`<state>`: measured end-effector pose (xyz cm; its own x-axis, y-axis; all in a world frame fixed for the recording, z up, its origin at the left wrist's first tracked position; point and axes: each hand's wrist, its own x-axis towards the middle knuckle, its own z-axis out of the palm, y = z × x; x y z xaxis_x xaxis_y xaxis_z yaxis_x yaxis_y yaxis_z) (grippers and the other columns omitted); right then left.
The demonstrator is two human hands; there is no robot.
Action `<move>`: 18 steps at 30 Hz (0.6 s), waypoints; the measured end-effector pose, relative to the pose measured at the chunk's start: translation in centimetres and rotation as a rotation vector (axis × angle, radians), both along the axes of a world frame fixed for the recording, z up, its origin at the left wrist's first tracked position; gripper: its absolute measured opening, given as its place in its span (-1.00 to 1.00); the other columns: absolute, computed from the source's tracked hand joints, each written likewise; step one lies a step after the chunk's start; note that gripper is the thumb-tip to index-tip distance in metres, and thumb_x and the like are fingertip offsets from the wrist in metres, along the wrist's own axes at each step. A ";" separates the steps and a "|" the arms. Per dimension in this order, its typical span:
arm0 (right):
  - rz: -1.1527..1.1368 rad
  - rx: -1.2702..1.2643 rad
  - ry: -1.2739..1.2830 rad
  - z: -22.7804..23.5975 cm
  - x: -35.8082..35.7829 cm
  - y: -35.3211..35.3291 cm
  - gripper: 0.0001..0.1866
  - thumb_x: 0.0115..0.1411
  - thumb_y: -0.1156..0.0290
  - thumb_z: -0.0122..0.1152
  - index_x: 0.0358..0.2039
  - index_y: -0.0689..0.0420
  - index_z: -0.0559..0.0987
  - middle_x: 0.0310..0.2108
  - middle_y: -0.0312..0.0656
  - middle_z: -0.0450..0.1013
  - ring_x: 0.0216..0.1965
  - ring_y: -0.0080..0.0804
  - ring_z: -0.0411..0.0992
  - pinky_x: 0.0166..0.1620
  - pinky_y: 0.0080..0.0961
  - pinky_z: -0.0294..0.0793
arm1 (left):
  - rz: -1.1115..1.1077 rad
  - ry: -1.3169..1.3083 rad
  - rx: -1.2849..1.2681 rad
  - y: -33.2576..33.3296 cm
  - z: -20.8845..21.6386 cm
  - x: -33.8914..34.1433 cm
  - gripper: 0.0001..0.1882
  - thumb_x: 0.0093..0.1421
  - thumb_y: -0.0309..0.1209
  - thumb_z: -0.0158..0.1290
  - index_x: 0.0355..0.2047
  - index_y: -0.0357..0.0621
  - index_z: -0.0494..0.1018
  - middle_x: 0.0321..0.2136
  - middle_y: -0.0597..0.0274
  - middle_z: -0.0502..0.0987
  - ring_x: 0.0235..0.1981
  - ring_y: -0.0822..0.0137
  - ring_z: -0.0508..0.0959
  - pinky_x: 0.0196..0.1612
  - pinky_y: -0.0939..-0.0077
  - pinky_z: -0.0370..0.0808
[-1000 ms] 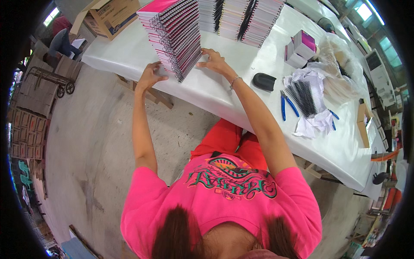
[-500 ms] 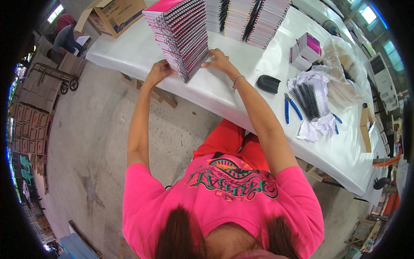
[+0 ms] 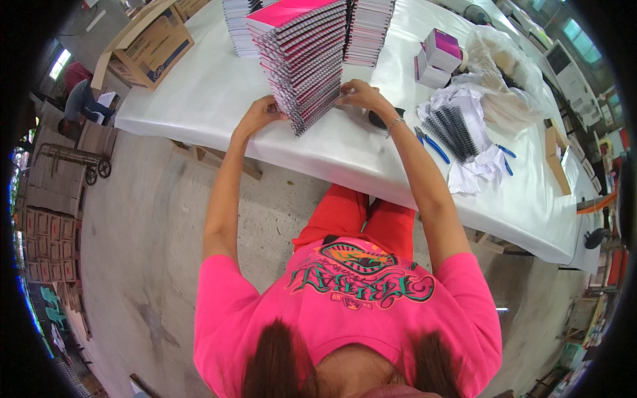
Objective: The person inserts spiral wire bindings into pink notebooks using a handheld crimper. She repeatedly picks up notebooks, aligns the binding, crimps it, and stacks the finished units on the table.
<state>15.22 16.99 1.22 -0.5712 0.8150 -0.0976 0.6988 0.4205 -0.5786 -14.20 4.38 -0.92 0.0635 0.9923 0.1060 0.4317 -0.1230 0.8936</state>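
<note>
A tall stack of spiral-bound notebooks (image 3: 306,69) with a pink top cover stands near the front edge of the table, coil edges toward me. My left hand (image 3: 263,114) is closed against the lower left side of this stack, its fingertips partly hidden. On the opposite side, my right hand (image 3: 362,94) grips low down with bent fingers, partly hidden by the pile. A black rounded object (image 3: 386,118) lies just beyond my right wrist. Behind my stack, another notebook stack (image 3: 369,33) and a white one (image 3: 239,26) stand on the table, partly covered.
Right of my arm lie blue-handled pliers (image 3: 434,148), black binding coils (image 3: 454,132) on crumpled paper, and a second blue-handled tool (image 3: 507,156). Small purple-and-white boxes (image 3: 440,53) and a clear plastic bag (image 3: 511,73) sit beyond. An open cardboard box (image 3: 149,50) stands far left. A person bends over nearby.
Both hands have shifted the notebook stack to the right along the table, so it now covers part of the stacks behind and sits closer to the black object. The view has turned too.
</note>
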 end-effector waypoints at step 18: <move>-0.674 0.398 -0.131 -4.1 19.6 -15.6 -0.23 0.11 0.00 0.37 0.26 0.03 0.33 0.14 0.17 0.22 0.16 0.16 0.19 0.11 0.24 0.18 | -0.184 0.143 0.157 8.3 -2.7 5.3 -0.53 -0.08 -0.27 0.44 -0.22 -0.28 0.59 -0.42 0.25 0.51 -0.41 0.35 0.39 -0.27 0.46 0.39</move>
